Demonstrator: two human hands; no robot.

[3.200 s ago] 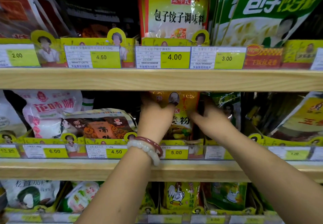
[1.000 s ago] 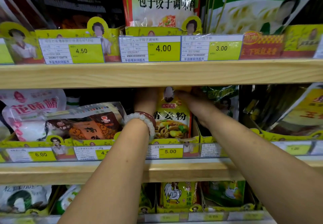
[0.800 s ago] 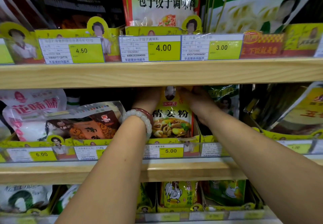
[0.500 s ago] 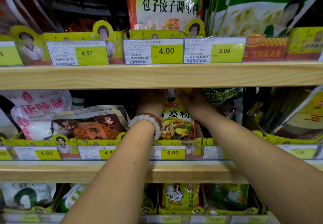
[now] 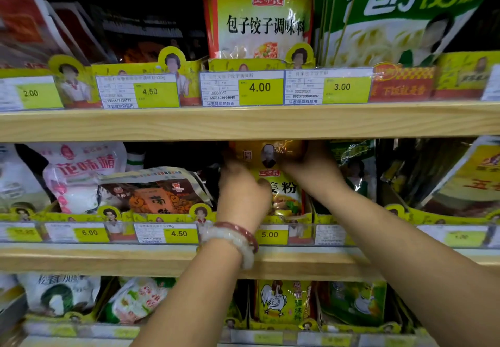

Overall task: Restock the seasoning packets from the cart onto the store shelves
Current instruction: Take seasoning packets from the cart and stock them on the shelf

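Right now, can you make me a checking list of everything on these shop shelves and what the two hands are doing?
Surface: pale wooden middle shelf, with a front rail of yellow price tags.
Job's things: yellow ginger-powder seasoning packet standing upright in its slot above the 5.00 tag.
Clutter: white and pink bag and brown flat pouch to the left; green packets to the right; chicken-picture yellow packet below.
Grips: left hand, wearing bead bracelets, holds the packet's left edge; right hand holds its upper right side.
Cables: nothing seen.
Surroundings: upper shelf with dumpling seasoning packets; cart not in view.
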